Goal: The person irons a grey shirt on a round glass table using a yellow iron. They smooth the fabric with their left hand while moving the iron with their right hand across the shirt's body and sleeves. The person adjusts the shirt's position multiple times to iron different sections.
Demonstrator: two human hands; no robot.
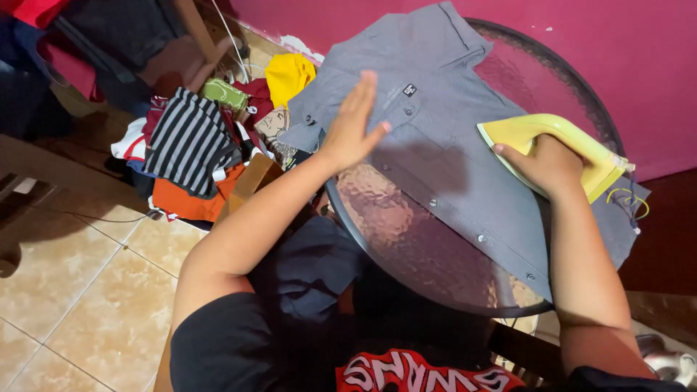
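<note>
A grey shirt (443, 138) lies spread over a round glass table (406, 239). The right hand (544, 163) grips a yellow iron (559, 145) resting on the shirt. The left hand (353, 123) is open, fingers together, flat above the shirt's left side. A clothes pile (196, 138) sits left on the floor.
</note>
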